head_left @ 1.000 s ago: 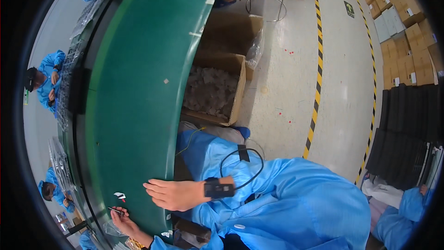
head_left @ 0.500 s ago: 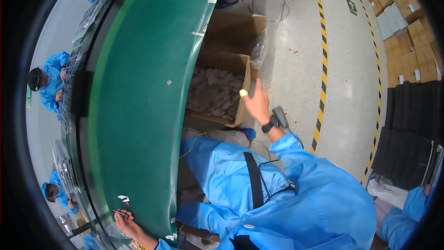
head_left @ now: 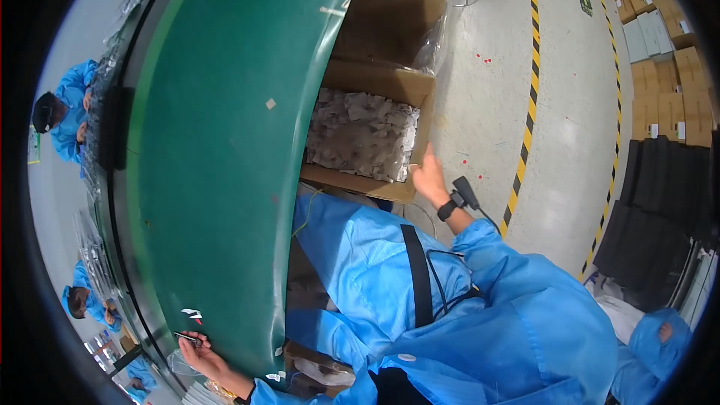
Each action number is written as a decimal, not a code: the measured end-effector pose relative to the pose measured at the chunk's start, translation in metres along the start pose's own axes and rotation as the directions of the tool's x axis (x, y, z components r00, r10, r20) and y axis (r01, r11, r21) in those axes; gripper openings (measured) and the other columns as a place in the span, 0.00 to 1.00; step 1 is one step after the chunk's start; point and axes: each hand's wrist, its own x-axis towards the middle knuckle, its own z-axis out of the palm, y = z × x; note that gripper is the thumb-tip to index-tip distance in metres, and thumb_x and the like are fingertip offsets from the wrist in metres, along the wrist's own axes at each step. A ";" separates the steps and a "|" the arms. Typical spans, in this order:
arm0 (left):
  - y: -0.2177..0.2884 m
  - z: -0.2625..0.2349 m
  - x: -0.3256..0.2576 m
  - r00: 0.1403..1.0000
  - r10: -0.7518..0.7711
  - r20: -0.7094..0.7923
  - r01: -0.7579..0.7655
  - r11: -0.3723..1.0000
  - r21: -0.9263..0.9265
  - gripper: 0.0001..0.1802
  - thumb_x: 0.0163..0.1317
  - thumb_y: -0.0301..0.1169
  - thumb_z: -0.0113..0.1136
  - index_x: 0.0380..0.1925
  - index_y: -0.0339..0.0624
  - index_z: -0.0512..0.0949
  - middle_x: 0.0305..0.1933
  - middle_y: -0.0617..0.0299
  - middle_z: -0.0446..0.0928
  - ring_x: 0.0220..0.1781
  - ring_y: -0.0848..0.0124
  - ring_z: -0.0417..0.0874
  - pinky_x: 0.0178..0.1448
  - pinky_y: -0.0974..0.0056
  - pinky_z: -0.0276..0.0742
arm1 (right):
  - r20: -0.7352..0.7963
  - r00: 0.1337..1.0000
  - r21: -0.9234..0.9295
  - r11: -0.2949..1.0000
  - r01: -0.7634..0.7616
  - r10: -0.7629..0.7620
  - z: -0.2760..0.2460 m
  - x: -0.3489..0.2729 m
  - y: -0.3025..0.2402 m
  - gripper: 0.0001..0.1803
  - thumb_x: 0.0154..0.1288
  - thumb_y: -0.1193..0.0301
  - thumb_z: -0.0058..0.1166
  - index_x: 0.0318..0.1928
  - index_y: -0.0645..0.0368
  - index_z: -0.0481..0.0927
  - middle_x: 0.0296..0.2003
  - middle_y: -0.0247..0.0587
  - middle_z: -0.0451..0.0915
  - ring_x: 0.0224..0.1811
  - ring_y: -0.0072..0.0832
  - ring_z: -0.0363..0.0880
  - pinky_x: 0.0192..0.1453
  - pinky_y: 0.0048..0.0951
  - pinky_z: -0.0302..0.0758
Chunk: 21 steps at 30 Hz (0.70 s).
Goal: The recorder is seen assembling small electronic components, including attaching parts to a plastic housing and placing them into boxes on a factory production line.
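Note:
At the right wall of an open cardboard box (head_left: 424, 131), near its front corner, is my right hand (head_left: 430, 180). Its thumb reaches over the rim and its index finger lies along the wall, so the hand grips the box. Crumpled pale scraps (head_left: 364, 135) fill the box. My left hand (head_left: 202, 358) rests low on the green conveyor belt (head_left: 217, 172). Between its fingertips is a small slim dark object (head_left: 187, 338), its kind too small to make out. White slips with a bit of red (head_left: 193, 315) lie just beyond that hand.
Behind the box stands another open carton (head_left: 386, 22) with a clear plastic liner (head_left: 431, 49). Yellow-black tape (head_left: 532, 97) marks the floor at right, with stacked cartons (head_left: 660, 97) beyond. Co-workers in blue (head_left: 71, 105) sit across the belt. A stool's ring (head_left: 457, 0) is far ahead.
My right hand has closed from a spread thumb and finger onto the box wall. More of the box shows beside the belt, farther right. The whole view has shifted; my left hand keeps its hold.

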 end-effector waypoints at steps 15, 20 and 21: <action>0.009 -0.011 -0.005 0.995 -0.056 0.082 0.079 0.943 -0.323 0.16 0.75 0.31 0.50 0.57 0.32 0.73 0.52 0.53 0.79 0.48 0.67 0.79 0.47 0.65 0.75 | 0.060 0.951 -0.339 0.890 0.304 -0.302 -0.093 -0.024 -0.065 0.17 0.60 0.76 0.55 0.50 0.67 0.76 0.34 0.59 0.83 0.38 0.51 0.84 0.44 0.41 0.79; 0.008 0.006 -0.013 0.991 0.009 0.136 0.099 0.645 -0.758 0.19 0.74 0.31 0.47 0.60 0.31 0.71 0.61 0.47 0.76 0.59 0.55 0.78 0.63 0.51 0.74 | 0.295 0.827 0.448 0.833 0.324 -0.479 -0.084 -0.088 -0.239 0.08 0.61 0.79 0.56 0.41 0.68 0.80 0.31 0.42 0.83 0.33 0.27 0.83 0.40 0.26 0.78; 0.028 0.048 -0.014 0.992 -0.120 0.029 0.104 0.696 -0.710 0.17 0.71 0.34 0.52 0.53 0.33 0.72 0.44 0.52 0.78 0.42 0.62 0.77 0.37 0.62 0.76 | 0.388 0.699 0.454 0.785 0.422 -0.601 -0.075 -0.099 -0.270 0.08 0.60 0.79 0.56 0.41 0.67 0.81 0.31 0.43 0.84 0.32 0.27 0.83 0.39 0.26 0.78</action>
